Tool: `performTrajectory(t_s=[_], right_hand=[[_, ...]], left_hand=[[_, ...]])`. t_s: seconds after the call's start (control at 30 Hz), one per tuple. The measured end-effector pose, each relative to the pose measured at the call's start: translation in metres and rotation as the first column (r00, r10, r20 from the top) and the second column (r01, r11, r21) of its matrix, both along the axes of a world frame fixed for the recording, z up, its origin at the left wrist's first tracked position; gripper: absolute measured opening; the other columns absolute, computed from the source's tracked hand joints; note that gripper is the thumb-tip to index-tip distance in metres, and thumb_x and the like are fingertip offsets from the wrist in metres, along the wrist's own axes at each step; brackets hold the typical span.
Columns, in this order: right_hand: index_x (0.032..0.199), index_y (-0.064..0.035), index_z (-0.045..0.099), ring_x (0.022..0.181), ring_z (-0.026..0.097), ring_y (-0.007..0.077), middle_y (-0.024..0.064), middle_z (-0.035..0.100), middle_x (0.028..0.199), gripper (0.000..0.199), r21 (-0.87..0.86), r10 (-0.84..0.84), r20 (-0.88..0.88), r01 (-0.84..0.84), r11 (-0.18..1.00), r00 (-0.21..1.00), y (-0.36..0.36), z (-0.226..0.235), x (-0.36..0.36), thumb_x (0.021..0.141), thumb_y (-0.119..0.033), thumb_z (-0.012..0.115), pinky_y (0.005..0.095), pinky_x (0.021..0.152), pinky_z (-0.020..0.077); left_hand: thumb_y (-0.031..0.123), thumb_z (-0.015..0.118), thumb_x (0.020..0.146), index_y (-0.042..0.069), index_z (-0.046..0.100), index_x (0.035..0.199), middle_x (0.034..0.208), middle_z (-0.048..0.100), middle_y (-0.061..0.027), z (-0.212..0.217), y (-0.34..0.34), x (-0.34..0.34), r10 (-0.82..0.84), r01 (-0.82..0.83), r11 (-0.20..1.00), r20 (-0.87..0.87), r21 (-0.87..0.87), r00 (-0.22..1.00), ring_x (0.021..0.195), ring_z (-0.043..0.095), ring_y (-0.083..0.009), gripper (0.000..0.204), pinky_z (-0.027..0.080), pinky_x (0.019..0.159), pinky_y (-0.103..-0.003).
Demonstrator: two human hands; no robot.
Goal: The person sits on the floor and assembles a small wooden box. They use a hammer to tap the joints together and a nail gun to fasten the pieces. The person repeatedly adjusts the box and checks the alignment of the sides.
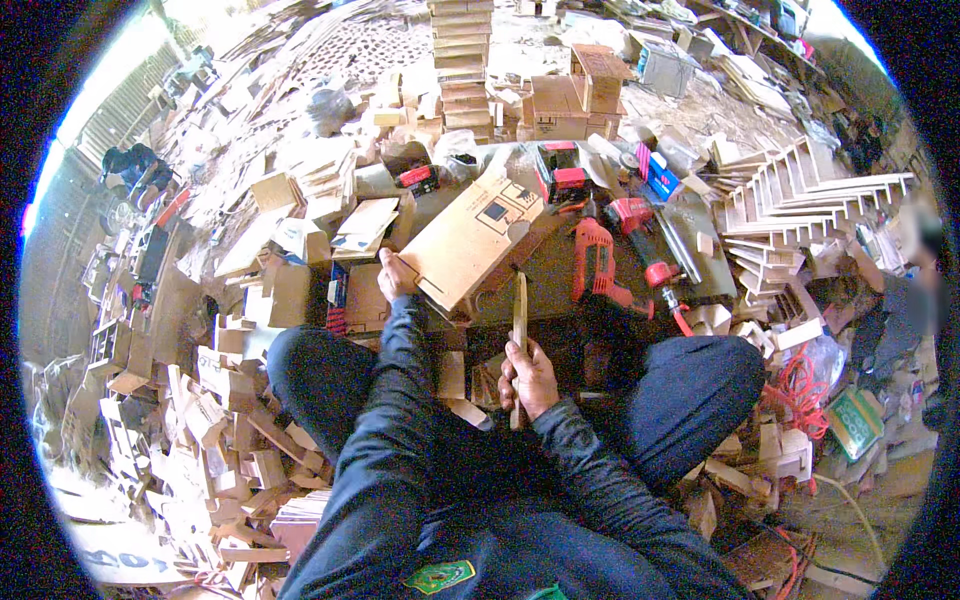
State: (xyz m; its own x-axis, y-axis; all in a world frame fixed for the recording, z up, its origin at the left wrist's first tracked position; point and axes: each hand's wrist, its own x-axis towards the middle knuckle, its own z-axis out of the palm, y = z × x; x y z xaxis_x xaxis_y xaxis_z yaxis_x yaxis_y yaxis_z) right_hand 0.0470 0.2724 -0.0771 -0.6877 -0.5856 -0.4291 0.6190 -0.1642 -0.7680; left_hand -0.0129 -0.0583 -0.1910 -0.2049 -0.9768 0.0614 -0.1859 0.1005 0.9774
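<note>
- We are sitting cross-legged on the floor, looking down at both hands among piles of wood offcuts (215, 420).
- Our right hand (527, 378) is clenching around the lower end of a narrow wooden strip (520, 312); the strip is standing nearly upright, its long axis running from 6 o'clock to 12 o'clock.
- Our left hand (394, 274) is reaching out at 11 o'clock from the right one, its fingers gripping the near corner of a flattened cardboard box (470, 240).
- The box is lying tilted, its long side running from 7 o'clock up to 1 o'clock, and the strip's top end is coming just beside the box's lower edge.
- The right hand is sitting nearer to our body; the left arm is stretching further forward.
- A red power drill (596, 262) is resting at 1 o'clock from the strip, well apart from both hands.
</note>
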Motion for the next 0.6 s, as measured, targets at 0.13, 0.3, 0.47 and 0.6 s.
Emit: performTrajectory(t_s=[0.13,0.3,0.47,0.6], right_hand=[[0.106,-0.0158,0.047,0.045,0.046,0.0123,0.0001,0.046,0.071,0.018,0.008,-0.027,0.066,0.026,1.0,0.997,0.014,-0.01,0.006,0.1,-0.031,0.053,0.029,0.034,0.0386],[0.1,-0.0148,0.047,0.044,0.045,0.0129,0.0009,0.046,0.071,0.016,-0.003,-0.008,0.145,0.009,1.0,0.989,0.031,-0.009,0.019,0.101,-0.031,0.05,0.0293,0.034,0.0392],[0.095,-0.0152,0.042,0.045,0.045,0.0131,0.0017,0.046,0.071,0.018,0.03,0.126,0.17,-0.133,0.991,0.977,0.032,-0.004,0.024,0.101,-0.031,0.049,0.0294,0.033,0.0381],[0.095,-0.0163,0.042,0.044,0.044,0.0132,0.0017,0.046,0.07,0.018,-0.107,0.106,0.307,-0.077,0.991,0.946,0.049,-0.003,0.04,0.101,-0.032,0.049,0.029,0.033,0.037]], left_hand=[[0.049,0.03,0.102,0.002,0.062,0.077,0.071,0.064,-0.0098,0.033,0.055,0.008,0.127,-0.111,0.991,-0.309,0.069,0.943,0.066,0.059,-0.0209,0.062,0.048,0.068,-0.035],[0.048,0.037,0.102,0.004,0.057,0.072,0.066,0.059,-0.0049,0.036,0.057,0.008,0.049,-0.061,0.998,-0.404,-0.016,0.913,0.06,0.054,-0.0173,0.057,0.046,0.062,-0.032],[0.047,0.04,0.101,0.002,0.057,0.075,0.067,0.059,-0.0053,0.029,0.049,0.011,-0.023,0.054,0.997,-0.428,0.059,0.903,0.06,0.055,-0.0163,0.055,0.046,0.061,-0.03],[0.045,0.043,0.1,-0.003,0.061,0.087,0.079,0.064,-0.01,0.029,0.068,0.03,0.025,0.209,0.928,-0.611,0.309,0.791,0.069,0.06,-0.0195,0.053,0.049,0.066,-0.032]])
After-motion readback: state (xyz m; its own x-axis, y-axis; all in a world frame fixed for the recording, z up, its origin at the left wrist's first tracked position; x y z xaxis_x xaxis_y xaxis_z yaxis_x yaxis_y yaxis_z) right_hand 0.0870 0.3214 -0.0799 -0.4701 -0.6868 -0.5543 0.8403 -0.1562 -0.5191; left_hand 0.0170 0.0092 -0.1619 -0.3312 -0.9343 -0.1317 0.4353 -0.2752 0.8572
